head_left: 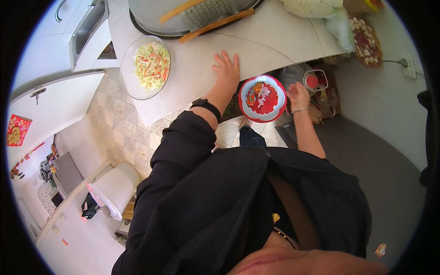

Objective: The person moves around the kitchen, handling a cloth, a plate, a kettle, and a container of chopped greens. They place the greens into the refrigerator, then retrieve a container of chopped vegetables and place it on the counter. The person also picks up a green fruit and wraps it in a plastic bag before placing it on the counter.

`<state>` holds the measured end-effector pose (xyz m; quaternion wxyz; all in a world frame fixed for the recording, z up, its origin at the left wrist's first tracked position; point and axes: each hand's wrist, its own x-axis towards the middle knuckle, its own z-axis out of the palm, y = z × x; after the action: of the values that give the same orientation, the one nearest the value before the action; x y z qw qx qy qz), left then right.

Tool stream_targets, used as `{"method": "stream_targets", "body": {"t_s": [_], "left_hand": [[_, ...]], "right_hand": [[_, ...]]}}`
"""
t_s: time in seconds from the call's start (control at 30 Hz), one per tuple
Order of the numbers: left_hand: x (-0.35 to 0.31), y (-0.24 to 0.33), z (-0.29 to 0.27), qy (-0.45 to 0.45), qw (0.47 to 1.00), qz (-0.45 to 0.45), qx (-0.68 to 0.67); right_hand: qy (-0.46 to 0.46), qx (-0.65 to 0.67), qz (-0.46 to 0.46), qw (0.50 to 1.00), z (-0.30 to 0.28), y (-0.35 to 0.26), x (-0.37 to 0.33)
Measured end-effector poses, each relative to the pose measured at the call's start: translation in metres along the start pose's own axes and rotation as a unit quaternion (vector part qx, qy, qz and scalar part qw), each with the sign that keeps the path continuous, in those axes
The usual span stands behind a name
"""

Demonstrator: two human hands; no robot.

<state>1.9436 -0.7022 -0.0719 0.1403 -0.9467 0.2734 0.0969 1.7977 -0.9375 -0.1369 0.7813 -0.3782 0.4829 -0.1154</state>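
Note:
My left hand (226, 68) rests on the light countertop (263, 43), palm down with its fingers spread, and holds nothing. In my right hand (299, 97) is the right rim of a red-rimmed white basin (263, 99) with a red floral pattern inside. The basin is just off the counter's near edge, in front of my body. To the left of my left hand, a clear glass bowl (126, 75) holds shredded pale green and orange vegetables (152, 66). Farther back, a metal grater (211, 16) with wooden side rails lies on a round tray (160, 9).
Under the counter stands a plastic jug with a red cap (312, 81), among bags and other items. A sink (89, 27) is at the far left, near a white door (57, 94). A white bin (114, 188) stands on the tiled floor. Bags (314, 7) sit at the back right.

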Motion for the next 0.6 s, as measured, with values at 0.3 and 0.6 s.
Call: {"method": "stream_targets", "body": {"t_s": [0.3, 0.6], "left_hand": [[-0.043, -0.056, -0.014, -0.053, 0.980, 0.116, -0.155], [-0.166, -0.143, 0.062, 0.099, 0.964, 0.123, -0.214]], "right_hand": [[-0.218, -0.241, 0.061, 0.944, 0.027, 0.062, -0.118], [-0.211, -0.327, 0.039, 0.920, -0.001, 0.115, -0.158]]}}
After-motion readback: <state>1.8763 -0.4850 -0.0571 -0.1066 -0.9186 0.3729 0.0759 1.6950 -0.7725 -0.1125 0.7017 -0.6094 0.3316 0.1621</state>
